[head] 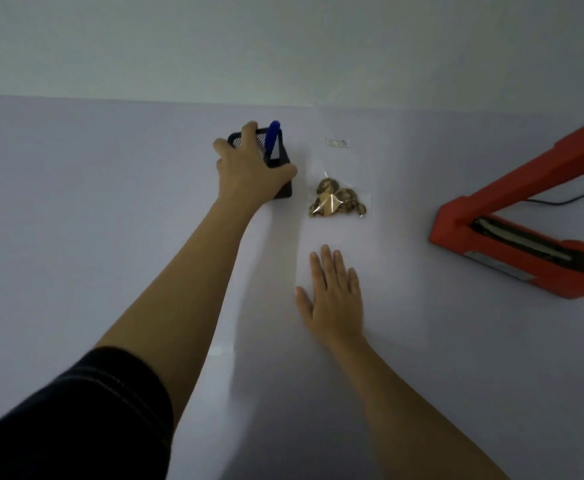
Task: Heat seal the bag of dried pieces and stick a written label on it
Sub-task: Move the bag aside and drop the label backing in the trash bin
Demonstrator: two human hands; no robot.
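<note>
Reaching far across the pale desk (110,237), the left arm comes in from the near left corner with a dark sleeve (75,417) pushed up above the elbow. The left hand (249,171) is wrapped around a black mesh pen holder (280,157): the thumb lies along the holder's right side and the fingers curl over its far left rim, so the hand is closed on it. A blue pen (272,138) stands in the holder, leaning slightly, just right of the fingers and not touched by them.

Just right of the holder lies the clear plastic bag (339,188), flat on the desk, with a cluster of brown dried pieces (337,201) gathered at its near end. Whether the bag's mouth is sealed cannot be told. Beyond the bag, a little further back, a small white label (337,142) lies on the desk, apart from the bag; any writing on it is too blurred to read.

Nearer than the bag, the right hand (333,299) rests palm down on the desk, fingers straight and slightly spread, holding nothing.

At the far right sits a red heat sealer (512,237), its arm raised open above the base, with a black cable (567,199) running off behind it.
</note>
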